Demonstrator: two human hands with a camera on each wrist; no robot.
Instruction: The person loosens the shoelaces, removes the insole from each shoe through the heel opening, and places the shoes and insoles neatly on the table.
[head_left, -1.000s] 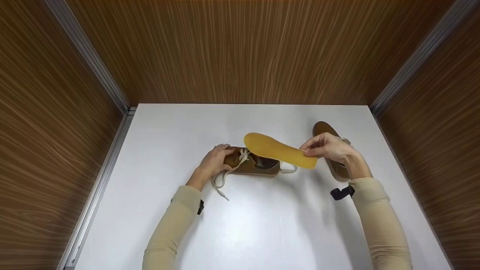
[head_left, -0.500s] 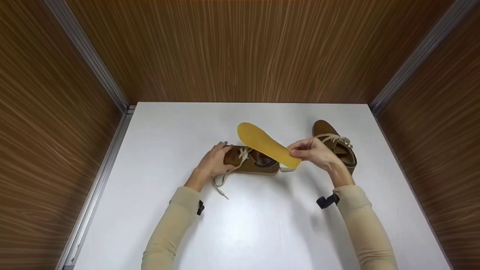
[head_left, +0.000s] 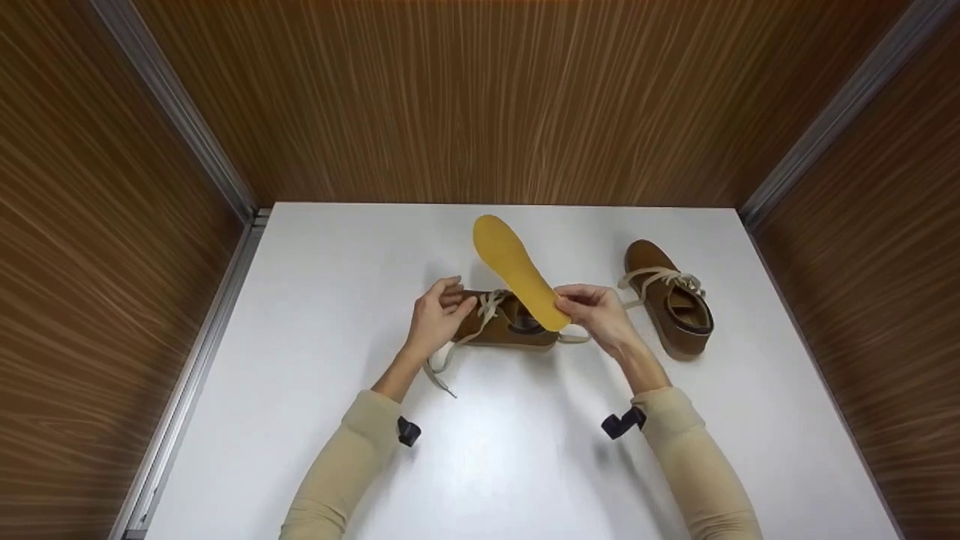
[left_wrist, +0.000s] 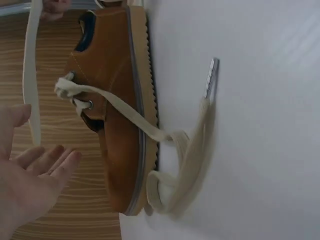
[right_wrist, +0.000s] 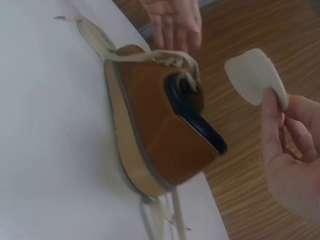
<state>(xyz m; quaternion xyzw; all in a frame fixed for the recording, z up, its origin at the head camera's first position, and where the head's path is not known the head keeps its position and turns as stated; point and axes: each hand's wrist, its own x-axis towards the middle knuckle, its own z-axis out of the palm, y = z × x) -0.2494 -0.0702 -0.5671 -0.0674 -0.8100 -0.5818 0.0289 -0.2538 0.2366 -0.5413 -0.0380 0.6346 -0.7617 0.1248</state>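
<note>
My right hand (head_left: 600, 311) pinches a yellow insole (head_left: 514, 262) by its narrow end. The insole's other end points up and away, above a brown shoe (head_left: 487, 330); its underside is pale in the right wrist view. Just over the toe of that shoe hovers my left hand (head_left: 436, 319), apart from it and holding nothing. In the left wrist view, its loosely spread fingers (left_wrist: 65, 162) and thumb lie close to the insole's edge (left_wrist: 32, 75); whether they touch cannot be told. The shoe lies on its sole, toe to the left, with its cream lace (left_wrist: 190, 150) trailing loose.
A second brown shoe (head_left: 667, 300) with cream laces stands at the right of the white table (head_left: 480, 465), toe pointing away. Wood-grain panels (head_left: 480, 105) rise behind the table and on both sides.
My right hand has moved left with the insole, whose far end has swung up and away. My left hand has let go of the shoe's toe and lifted. The shoes stay put.
</note>
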